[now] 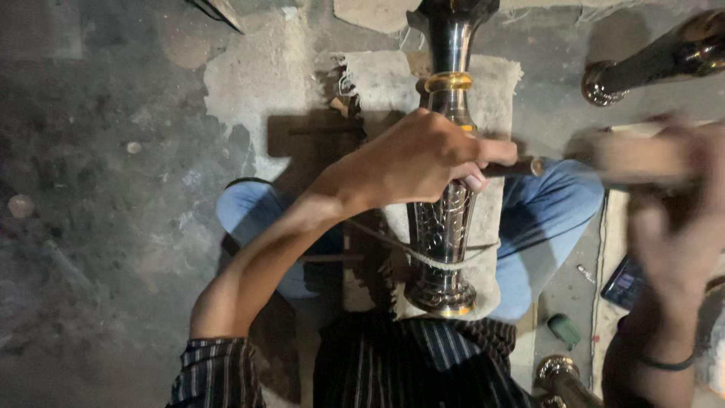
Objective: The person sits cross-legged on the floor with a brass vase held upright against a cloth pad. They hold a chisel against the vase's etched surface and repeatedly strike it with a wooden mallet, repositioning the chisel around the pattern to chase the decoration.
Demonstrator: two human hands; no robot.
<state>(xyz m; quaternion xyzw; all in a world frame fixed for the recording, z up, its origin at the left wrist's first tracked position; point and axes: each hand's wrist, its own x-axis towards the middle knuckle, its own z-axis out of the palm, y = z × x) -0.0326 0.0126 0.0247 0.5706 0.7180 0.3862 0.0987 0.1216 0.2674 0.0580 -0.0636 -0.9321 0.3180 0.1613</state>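
Down on the lap: a tall dark metal vase (447, 227), engraved along its body, lying lengthwise on a pale frayed cloth (393, 83) spread across jeans-clad knees (544, 219). Base of the vase toward the striped shirt (400, 363), neck with a brass-coloured ring (448, 81) pointing away. Thin cord (423, 253) looped over the lower body of the vase.

Left hand (411, 159) over the middle of the vase, fingers curled tight around a slim dark chisel (513, 166), tip side hidden under the fist. Grip closed and firm on that tool.

Right hand (680, 227) blurred at the right edge, black band at the wrist, wrapped around the handle of a pale wooden mallet (642, 155); mallet head just beside the chisel's outer end, contact impossible to tell through the blur.

Nearby: a second dark vase (664, 60) lying at upper right on the rough grey concrete floor (98, 189), another brass-rimmed piece (563, 378) at the lower right, a small green object (564, 330) beside it, and a dark flat gadget with a lit screen (624, 283) near the right forearm.
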